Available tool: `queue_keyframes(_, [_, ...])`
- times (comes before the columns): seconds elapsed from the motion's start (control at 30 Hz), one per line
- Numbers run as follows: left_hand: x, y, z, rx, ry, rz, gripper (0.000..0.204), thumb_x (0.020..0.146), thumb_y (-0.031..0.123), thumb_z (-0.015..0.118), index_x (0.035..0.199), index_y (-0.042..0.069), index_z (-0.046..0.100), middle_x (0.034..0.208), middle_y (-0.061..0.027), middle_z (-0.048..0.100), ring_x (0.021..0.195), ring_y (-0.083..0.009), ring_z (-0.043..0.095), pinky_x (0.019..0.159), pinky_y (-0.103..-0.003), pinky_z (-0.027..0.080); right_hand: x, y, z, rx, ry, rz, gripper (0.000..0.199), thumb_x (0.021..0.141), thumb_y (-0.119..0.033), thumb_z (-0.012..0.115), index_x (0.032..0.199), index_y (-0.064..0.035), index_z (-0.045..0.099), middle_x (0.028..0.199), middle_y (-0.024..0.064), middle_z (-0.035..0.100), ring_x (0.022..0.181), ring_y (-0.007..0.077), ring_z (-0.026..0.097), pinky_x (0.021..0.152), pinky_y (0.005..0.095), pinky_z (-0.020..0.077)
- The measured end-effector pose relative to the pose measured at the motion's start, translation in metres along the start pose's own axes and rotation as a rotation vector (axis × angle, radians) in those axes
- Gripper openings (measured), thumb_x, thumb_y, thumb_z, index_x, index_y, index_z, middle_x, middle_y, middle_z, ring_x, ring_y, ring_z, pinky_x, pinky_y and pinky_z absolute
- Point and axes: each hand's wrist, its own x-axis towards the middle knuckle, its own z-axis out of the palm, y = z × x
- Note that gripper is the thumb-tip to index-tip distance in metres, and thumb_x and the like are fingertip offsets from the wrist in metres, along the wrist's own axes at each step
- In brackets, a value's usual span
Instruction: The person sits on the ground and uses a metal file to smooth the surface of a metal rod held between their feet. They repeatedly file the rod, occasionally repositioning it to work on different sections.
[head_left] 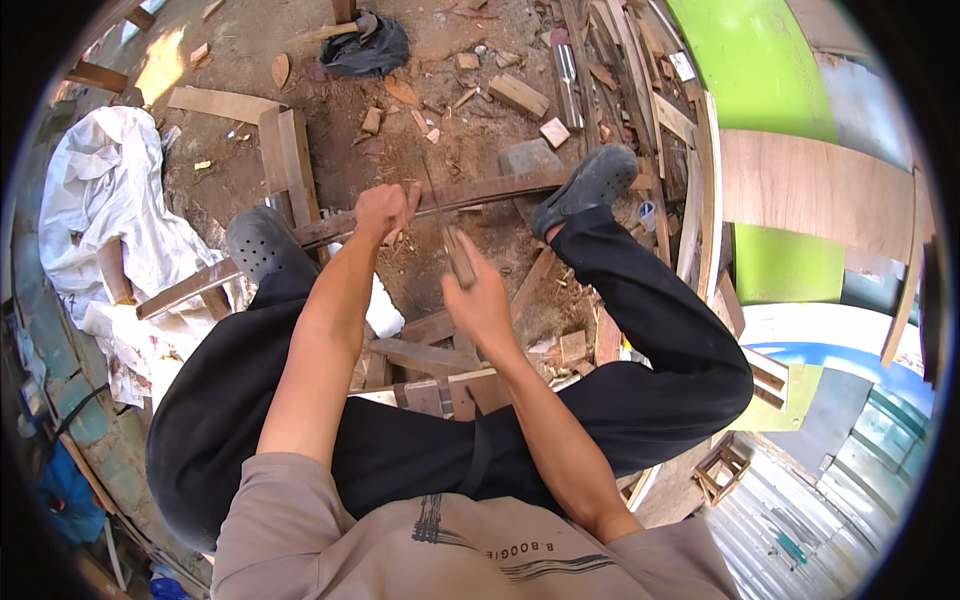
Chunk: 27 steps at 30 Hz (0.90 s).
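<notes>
A long narrow wooden plank runs across in front of me, from the lower left up to the right. My left hand is closed round it near its middle. In my right hand, closed, is the wooden handle of a handsaw. Its thin dark blade, seen almost edge-on, crosses the plank just right of my left hand. My feet, in grey clogs, rest on or against the plank: the left clog toward its left end, the right clog toward its right.
A hammer lies on a black plastic bag at the far side. Wood offcuts litter the dirt floor. A chisel-like tool lies beside stacked boards at the right. White sheeting covers the left side. Green panels stand at right.
</notes>
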Motion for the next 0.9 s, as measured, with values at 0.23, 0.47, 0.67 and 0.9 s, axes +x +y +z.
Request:
queue_keyframes(0.23, [0.004, 0.004, -0.005, -0.013, 0.047, 0.018, 0.075, 0.103, 0.055, 0.032, 0.09, -0.004, 0.076, 0.095, -0.0284, 0.073, 0.097, -0.0452, 0.07, 0.089, -0.051, 0.055, -0.04, 0.015, -0.016, -0.011, 0.054, -0.152, 0.06, 0.086, -0.008, 0.059, 0.145, 0.0015, 0.051, 0.121, 0.0286, 0.068, 0.116, 0.0301, 0.068, 0.095, 0.0357, 0.0509])
queue_keyframes(0.47, [0.004, -0.001, -0.001, 0.008, 0.064, 0.049, 0.076, 0.104, 0.054, 0.031, 0.088, -0.005, 0.076, 0.091, -0.0296, 0.072, 0.093, -0.0462, 0.071, 0.088, -0.051, 0.055, -0.081, 0.01, -0.031, 0.051, 0.007, -0.147, 0.063, 0.086, -0.005, 0.059, 0.148, -0.0001, 0.049, 0.135, 0.0272, 0.062, 0.13, 0.0347, 0.06, 0.107, 0.0361, 0.0443])
queue_keyframes(0.67, [0.004, 0.005, 0.014, -0.001, 0.028, 0.076, 0.077, 0.104, 0.055, 0.031, 0.088, -0.006, 0.075, 0.09, -0.031, 0.071, 0.092, -0.0468, 0.071, 0.087, -0.052, 0.055, 0.007, 0.026, -0.012, 0.019, 0.023, -0.068, 0.064, 0.086, -0.008, 0.059, 0.148, -0.0001, 0.048, 0.126, 0.0306, 0.065, 0.121, 0.0369, 0.065, 0.098, 0.0369, 0.0501])
queue_keyframes(0.9, [0.004, -0.005, -0.003, 0.009, 0.061, 0.035, 0.075, 0.103, 0.055, 0.032, 0.09, -0.005, 0.076, 0.094, -0.0301, 0.072, 0.095, -0.0459, 0.071, 0.09, -0.051, 0.055, -0.088, 0.011, -0.037, 0.05, 0.017, -0.17, 0.062, 0.086, -0.008, 0.059, 0.147, -0.0014, 0.05, 0.128, 0.0312, 0.064, 0.122, 0.0365, 0.065, 0.099, 0.0373, 0.0499])
